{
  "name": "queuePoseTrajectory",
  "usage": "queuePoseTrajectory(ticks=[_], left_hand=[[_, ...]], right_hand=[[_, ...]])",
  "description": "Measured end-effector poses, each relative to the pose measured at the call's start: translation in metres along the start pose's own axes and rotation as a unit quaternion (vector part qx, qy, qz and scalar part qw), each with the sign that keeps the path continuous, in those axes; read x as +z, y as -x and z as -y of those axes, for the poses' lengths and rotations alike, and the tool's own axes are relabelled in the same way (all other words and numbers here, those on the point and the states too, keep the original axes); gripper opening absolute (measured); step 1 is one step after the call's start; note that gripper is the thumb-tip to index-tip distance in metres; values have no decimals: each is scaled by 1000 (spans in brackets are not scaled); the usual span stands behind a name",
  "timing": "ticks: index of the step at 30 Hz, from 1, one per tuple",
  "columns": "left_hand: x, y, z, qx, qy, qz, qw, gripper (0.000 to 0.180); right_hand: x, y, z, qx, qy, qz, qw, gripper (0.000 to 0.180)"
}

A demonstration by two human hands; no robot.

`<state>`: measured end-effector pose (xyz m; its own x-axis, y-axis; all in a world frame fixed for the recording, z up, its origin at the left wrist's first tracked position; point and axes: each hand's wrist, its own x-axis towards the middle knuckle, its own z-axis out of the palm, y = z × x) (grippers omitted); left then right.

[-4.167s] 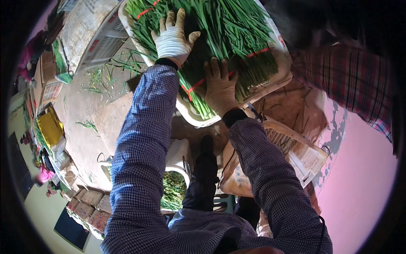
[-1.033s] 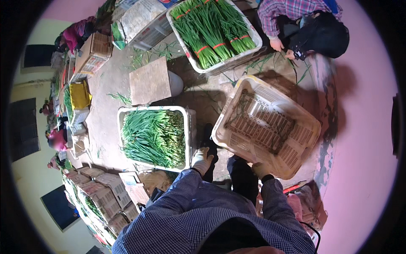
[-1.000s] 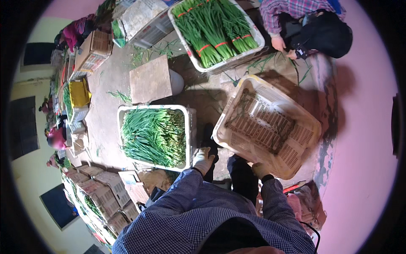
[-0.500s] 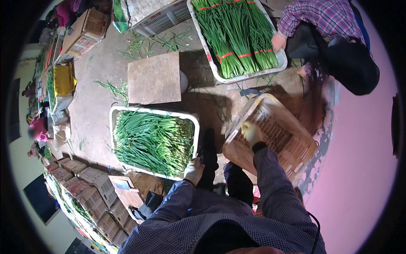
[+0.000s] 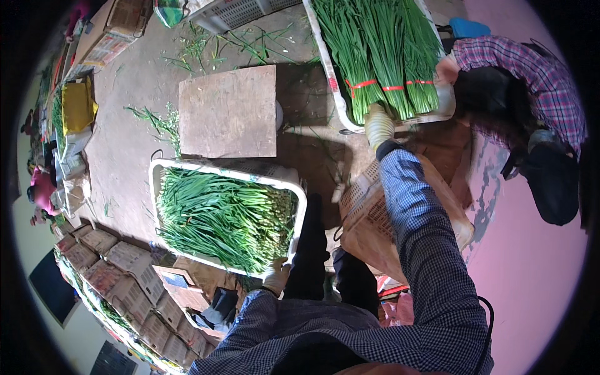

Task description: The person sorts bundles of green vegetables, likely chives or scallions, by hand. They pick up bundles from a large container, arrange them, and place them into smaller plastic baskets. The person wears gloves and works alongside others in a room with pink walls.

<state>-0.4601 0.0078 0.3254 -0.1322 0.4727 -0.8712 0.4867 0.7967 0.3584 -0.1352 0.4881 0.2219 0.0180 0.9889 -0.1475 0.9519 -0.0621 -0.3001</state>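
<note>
My left hand (image 5: 275, 276), in a pale glove, is closed on the near right corner of a white plastic crate (image 5: 300, 215). Loose green chives (image 5: 219, 215) fill that crate. My right hand (image 5: 379, 127), gloved too, stretches far forward and closes over the near rim of a second white crate (image 5: 334, 84), its fingertips against the stem ends. Several chive bundles (image 5: 390, 62) with red bands lie in this second crate. Beneath my right forearm stands a pale slotted crate (image 5: 365, 209), partly hidden by my sleeve.
Another person in a plaid shirt (image 5: 525, 69) crouches at right, a hand (image 5: 446, 70) at the far crate's side. A wooden board (image 5: 228, 112) stands beyond the left crate. Stacked cartons (image 5: 119, 281) are at left, a grey crate (image 5: 237, 15) behind. Scattered chives lie on the floor.
My right hand has moved forward from over the slotted crate to the far crate's near rim. The slotted crate has shifted and turned. My left hand stays at its crate's corner.
</note>
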Motion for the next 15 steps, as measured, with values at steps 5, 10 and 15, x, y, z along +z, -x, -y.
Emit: queuePoseTrajectory(ticks=[5,10,15], left_hand=[[-7,-3,-28,-2,19,29,999,34],[-5,-15,-46,-6,43,48,998,32],[-6,-26,-48,12,55,46,997,32]], right_hand=[[3,-20,-9,-48,90,106,989,18],[-15,-16,9,-42,175,166,970,16],[-39,9,22,-20,214,231,949,11]])
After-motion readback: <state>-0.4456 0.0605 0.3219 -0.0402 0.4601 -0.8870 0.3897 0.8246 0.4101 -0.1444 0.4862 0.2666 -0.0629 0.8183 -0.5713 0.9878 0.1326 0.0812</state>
